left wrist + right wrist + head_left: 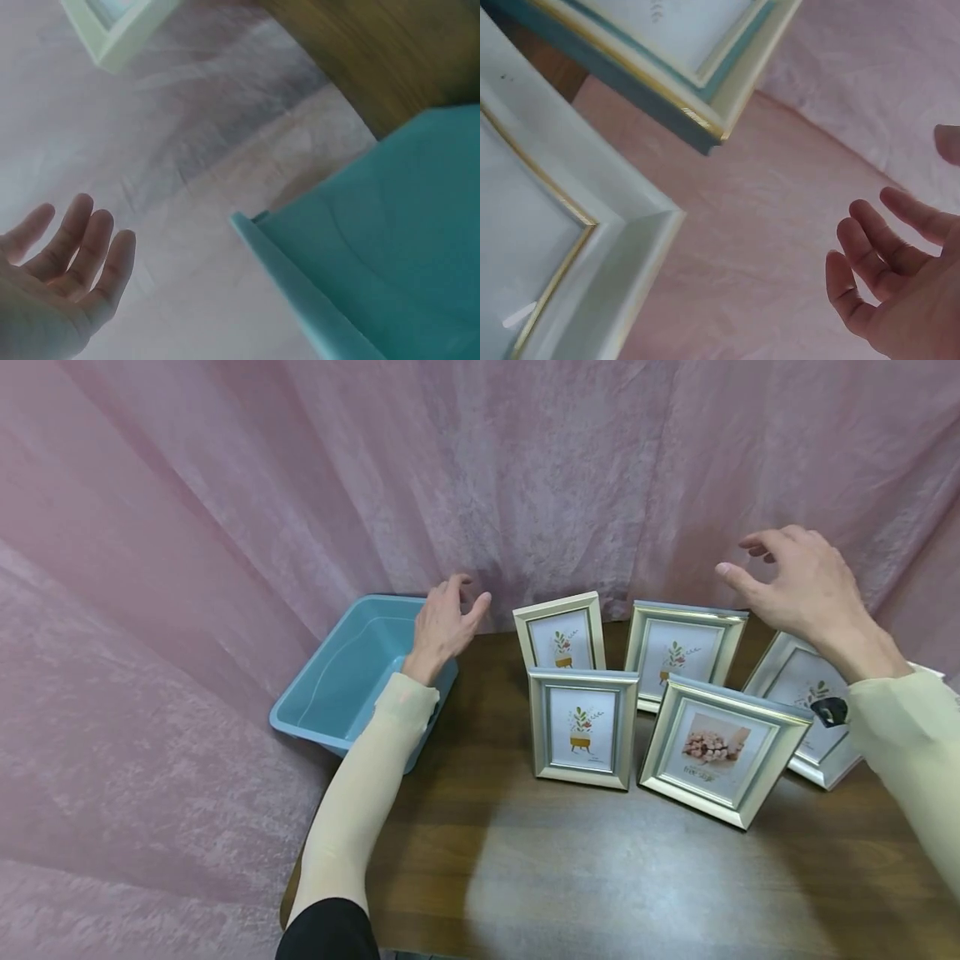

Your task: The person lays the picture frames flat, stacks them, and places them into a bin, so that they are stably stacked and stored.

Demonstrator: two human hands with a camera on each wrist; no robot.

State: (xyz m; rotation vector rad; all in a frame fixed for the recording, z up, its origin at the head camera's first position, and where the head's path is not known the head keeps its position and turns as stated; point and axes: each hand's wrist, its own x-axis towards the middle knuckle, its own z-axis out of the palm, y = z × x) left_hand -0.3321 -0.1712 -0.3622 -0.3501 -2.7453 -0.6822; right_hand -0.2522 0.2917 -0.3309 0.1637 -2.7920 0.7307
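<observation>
My left hand [446,627] hovers over the right rim of a blue plastic basin [345,677], its fingers loosely bent and holding nothing. My right hand [810,581] is raised above the rear right picture frames, empty, thumb apart from relaxed fingers. Below it, a pale frame [780,677] is partly hidden by the right forearm. A flower-print frame [678,647] stands at the back middle, and a cream one [562,631] at the back left. In front are another plant-print frame [583,727] and a tilted frame with a pink blossom photo [720,752].
The frames and basin stand on a brown wooden table [465,852]. A pink curtain [540,468] hangs right behind the table and along its left side. A small black object [829,711] shows at the right wrist.
</observation>
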